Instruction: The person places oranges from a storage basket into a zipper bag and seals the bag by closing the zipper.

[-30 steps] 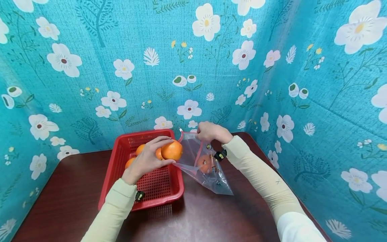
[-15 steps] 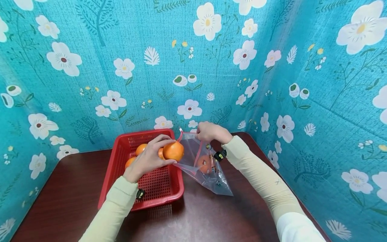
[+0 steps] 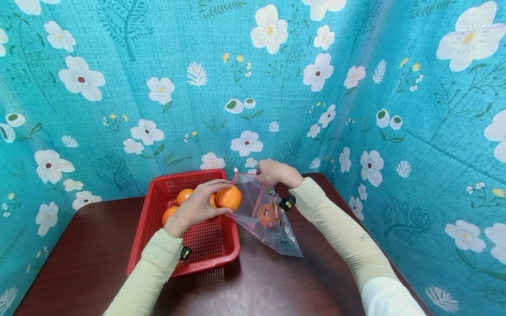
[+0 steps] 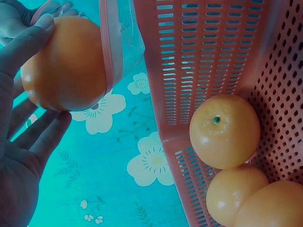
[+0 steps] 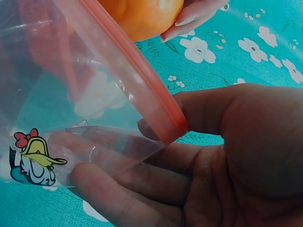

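My left hand (image 3: 199, 204) grips an orange (image 3: 229, 198) between thumb and fingers, right at the mouth of a clear zip bag (image 3: 272, 239). In the left wrist view the bag's red zip edge (image 4: 108, 45) overlaps the right side of that orange (image 4: 66, 64). My right hand (image 3: 272, 172) pinches the red-edged rim near its top corner, and the right wrist view shows thumb and fingers (image 5: 203, 111) on that corner. Another orange (image 3: 267, 215) lies inside the bag, seen through the printed plastic.
A red plastic basket (image 3: 136, 245) stands on the dark table (image 3: 99, 232) to the left of the bag. Several oranges (image 4: 225, 131) lie in it against the perforated walls. A blue floral curtain (image 3: 186, 57) hangs behind and at both sides.
My left hand has edged slightly right with the orange, closer into the bag's mouth. The right hand keeps its hold on the rim.
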Motion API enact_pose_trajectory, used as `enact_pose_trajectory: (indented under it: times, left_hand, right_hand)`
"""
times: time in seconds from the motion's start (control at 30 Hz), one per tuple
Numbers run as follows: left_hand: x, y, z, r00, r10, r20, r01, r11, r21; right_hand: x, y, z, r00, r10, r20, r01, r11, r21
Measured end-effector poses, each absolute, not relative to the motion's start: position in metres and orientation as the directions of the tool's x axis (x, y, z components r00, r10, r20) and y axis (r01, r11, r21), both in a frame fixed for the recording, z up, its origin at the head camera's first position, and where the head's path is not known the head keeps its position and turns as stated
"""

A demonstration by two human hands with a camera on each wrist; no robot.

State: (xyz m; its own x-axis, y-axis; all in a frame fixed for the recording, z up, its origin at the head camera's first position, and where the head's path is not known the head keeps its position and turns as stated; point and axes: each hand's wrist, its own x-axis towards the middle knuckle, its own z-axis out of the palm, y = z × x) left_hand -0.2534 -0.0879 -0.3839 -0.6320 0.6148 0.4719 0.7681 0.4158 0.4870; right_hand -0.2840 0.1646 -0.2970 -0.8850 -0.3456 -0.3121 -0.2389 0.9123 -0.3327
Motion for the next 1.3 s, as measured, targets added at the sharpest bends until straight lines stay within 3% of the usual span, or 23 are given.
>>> enact_pose_trajectory:
  times: [0.43,1.3]
  left_hand:
    - [-0.2556,-0.0843,-0.3856,-0.607,0.625,0.491,0.792,0.421,0.442]
    - [-0.2576,-0.0789,-0.3862,-0.624,0.637,0.452,0.777,0.444,0.446]
  right_hand:
    - [-0.2837,0.1638,-0.2968,-0.888,-0.340,-0.309,-0.239,0.916,-0.322]
    - [-0.2823,0.1650,-0.2938,-0.887,-0.348,-0.305,-0.253,0.916,-0.310]
